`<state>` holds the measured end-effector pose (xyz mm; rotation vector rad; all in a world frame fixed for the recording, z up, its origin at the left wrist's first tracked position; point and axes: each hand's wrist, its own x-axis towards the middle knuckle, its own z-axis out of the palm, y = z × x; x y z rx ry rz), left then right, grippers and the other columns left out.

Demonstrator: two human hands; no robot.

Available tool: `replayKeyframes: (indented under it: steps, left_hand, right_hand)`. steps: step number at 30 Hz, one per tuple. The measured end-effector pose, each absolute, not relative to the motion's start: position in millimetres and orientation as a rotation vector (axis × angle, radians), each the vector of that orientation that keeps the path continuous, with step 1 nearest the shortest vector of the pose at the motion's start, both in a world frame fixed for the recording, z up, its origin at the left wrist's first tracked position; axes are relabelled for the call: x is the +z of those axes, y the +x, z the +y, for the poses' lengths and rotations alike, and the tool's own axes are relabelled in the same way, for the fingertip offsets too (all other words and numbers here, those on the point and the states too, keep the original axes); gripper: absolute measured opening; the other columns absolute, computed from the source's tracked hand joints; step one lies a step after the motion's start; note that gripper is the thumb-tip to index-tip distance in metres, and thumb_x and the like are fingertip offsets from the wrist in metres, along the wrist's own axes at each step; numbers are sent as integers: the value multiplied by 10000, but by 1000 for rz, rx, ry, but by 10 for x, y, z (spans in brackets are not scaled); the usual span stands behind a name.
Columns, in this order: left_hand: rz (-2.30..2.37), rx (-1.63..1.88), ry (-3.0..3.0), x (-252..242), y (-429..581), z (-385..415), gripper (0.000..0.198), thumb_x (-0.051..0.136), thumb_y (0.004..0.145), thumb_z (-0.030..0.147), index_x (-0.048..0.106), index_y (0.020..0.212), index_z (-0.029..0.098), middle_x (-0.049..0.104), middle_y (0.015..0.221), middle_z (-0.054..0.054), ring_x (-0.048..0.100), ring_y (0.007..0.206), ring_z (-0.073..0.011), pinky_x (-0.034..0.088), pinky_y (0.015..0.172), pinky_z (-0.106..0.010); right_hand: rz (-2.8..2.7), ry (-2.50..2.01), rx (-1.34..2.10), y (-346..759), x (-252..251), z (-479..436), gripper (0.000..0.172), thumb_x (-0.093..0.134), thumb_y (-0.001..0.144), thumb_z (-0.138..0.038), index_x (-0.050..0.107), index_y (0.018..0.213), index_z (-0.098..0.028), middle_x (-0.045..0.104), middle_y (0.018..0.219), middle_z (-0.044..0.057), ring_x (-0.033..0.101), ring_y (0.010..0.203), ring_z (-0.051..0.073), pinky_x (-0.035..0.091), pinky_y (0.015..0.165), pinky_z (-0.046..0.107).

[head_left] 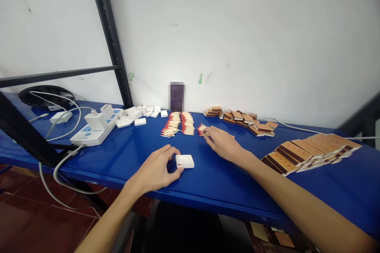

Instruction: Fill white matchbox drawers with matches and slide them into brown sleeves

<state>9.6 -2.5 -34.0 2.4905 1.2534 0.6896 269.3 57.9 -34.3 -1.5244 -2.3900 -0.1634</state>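
My left hand (162,168) steadies a small white matchbox tray (186,161) on the blue table, thumb and fingers around its left end. A red-headed match (183,165) lies inside the tray. Further back, my right hand (222,142) has its fingers bunched over a small pile of matches (201,129), whose red heads show left of the fingertips. How many matches are between the fingers is hidden. Two long rows of red-tipped matches, the left row (171,124) and the right row (187,123), lie left of that pile.
White trays (140,121) are heaped at back left, beside a power strip (95,132) with chargers and cables. Brown matchbox sleeves (237,116) lie at back right; flattened printed sleeves (308,148) fan out at right. A black metal post (109,35) rises behind the strip.
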Motion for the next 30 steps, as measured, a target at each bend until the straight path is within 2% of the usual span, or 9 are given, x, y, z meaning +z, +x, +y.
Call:
replayKeyframes:
  steps: [4, 15, 21, 27, 30]
  left_hand:
    - [1250, 668, 2497, -327, 99, -45, 237, 582, 838, 386, 604, 1001, 216, 569, 898, -29, 557, 781, -193, 443, 742, -330]
    - [1211, 669, 2501, -334, 86, -39, 233, 582, 849, 385, 626, 1005, 216, 573, 880, -25, 567, 786, -191, 446, 744, -320]
    - [1194, 719, 2475, -348, 88, -23, 222, 585, 855, 375, 585, 1022, 229, 561, 848, 2, 544, 766, -175, 428, 713, -299]
    - [1205, 723, 2466, -373, 87, -24, 198, 586, 857, 352, 553, 1005, 224, 555, 847, 8, 527, 747, -165, 411, 692, -289]
    - [1200, 720, 2477, -366, 83, -35, 180, 582, 861, 340, 549, 990, 220, 559, 854, 4, 532, 759, -168, 416, 710, -293]
  right_hand:
    - [-2423, -1567, -303, 2716, -424, 715, 217, 351, 1003, -244, 560, 1009, -184, 599, 1006, 94, 596, 826, 198, 399, 690, 291]
    - [-2461, -1579, -315, 2765, -471, 777, 234, 338, 1009, -239, 561, 968, -180, 608, 965, 90, 572, 779, 197, 370, 662, 306]
    - [-2459, -1436, -343, 2727, -389, 672, 246, 315, 1012, -255, 538, 938, -179, 595, 964, 98, 551, 824, 220, 373, 735, 337]
    - [-2515, -982, -34, 2318, -259, 186, 123, 419, 970, -244, 520, 908, -210, 611, 909, 54, 552, 821, 190, 380, 760, 321]
    - [-2519, -984, 28, 2267, -280, 164, 141, 395, 982, -246, 516, 919, -210, 618, 894, 41, 555, 788, 181, 387, 742, 319]
